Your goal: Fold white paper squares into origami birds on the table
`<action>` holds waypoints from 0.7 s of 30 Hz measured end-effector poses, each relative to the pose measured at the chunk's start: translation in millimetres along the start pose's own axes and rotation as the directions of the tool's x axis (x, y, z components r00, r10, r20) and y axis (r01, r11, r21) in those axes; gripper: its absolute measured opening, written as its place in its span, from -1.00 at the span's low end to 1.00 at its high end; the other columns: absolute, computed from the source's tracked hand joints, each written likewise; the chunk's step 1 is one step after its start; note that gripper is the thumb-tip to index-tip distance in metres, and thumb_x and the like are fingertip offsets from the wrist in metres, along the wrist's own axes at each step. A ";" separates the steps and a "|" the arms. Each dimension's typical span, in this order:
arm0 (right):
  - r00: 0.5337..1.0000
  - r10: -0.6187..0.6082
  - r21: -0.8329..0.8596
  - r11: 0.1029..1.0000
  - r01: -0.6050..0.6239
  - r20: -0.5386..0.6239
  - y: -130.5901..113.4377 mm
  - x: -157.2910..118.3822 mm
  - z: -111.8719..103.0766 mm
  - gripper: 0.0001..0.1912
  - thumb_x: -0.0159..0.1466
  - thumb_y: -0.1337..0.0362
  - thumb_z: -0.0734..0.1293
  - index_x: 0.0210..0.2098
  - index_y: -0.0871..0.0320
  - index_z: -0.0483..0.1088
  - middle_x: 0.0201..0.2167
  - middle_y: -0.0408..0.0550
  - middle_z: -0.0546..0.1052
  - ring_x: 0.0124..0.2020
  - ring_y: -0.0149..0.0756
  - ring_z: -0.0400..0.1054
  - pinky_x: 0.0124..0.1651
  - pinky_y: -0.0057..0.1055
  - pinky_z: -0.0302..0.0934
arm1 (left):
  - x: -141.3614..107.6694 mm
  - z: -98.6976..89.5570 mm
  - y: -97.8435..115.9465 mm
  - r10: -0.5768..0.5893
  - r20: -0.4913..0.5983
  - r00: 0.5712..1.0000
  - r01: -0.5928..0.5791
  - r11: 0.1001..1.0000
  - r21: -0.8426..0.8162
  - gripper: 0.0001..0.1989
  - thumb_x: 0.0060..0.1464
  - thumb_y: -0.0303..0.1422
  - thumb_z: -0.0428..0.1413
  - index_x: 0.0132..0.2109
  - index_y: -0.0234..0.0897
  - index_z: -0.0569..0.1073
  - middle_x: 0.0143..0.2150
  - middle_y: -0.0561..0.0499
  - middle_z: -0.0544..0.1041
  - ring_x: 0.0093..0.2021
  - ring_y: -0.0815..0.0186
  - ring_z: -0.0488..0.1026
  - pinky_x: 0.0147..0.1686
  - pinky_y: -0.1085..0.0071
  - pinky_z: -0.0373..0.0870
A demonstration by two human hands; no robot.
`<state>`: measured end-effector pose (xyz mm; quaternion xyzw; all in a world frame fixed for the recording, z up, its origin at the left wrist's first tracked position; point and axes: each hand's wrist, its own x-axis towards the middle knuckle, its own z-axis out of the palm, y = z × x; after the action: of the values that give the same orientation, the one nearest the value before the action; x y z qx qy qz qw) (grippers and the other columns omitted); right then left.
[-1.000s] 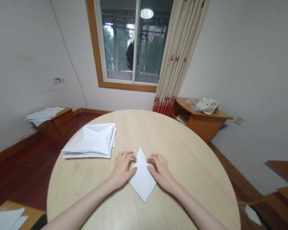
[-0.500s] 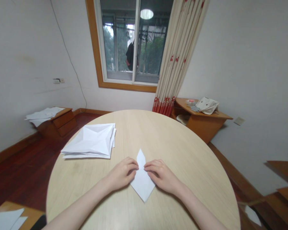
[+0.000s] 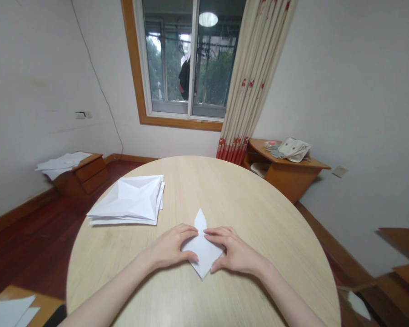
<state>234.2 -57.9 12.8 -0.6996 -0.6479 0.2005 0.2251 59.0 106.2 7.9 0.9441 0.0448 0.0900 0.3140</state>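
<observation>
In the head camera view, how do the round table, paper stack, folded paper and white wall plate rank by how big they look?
Largest to smallest, as they look:
1. round table
2. paper stack
3. folded paper, partly covered by fingers
4. white wall plate

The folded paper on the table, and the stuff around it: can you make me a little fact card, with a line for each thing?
Folded paper: white, pointed at top and bottom, on the table
Left hand: at the paper's left side, thumb apart from fingers
Right hand: at its right side, thumb near the lower right edge
Table: round, pale wood-coloured top
Paper stack: white, creased top sheet, at the table's far left
Window: beyond the table
Curtain: cream and red, at the window's right
</observation>
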 end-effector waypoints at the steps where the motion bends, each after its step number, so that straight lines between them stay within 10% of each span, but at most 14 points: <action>1: 1.000 -0.004 -0.004 1.000 0.004 -0.004 0.4 0.3 0.4 -0.16 -0.09 -0.10 0.52 0.14 0.01 0.34 0.20 0.05 0.33 0.20 0.00 0.13 0.25 -0.05 -0.09 | 0.3 0.2 -0.5 -0.005 0.005 1.000 0.005 1.000 -0.002 -0.37 -0.08 -0.04 0.27 0.11 -0.22 0.42 0.13 -0.15 0.41 0.14 0.08 0.33 0.16 0.17 0.22; 21: 0.998 -0.039 0.007 0.999 0.039 -0.042 6.7 1.5 3.3 -0.24 -0.01 -0.12 0.47 0.12 0.02 0.36 0.17 0.06 0.36 0.18 -0.02 0.17 0.23 -0.04 -0.04 | -1.2 3.9 -2.5 0.028 -0.007 1.000 -0.028 0.999 -0.027 -0.06 -0.34 -0.08 0.39 0.19 -0.23 0.22 0.15 -0.22 0.34 0.14 -0.02 0.30 0.13 0.09 0.22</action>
<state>237.9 -56.6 6.2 -0.6899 -0.6557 0.1840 0.2454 58.6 105.7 3.2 0.9399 0.0314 0.0982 0.3255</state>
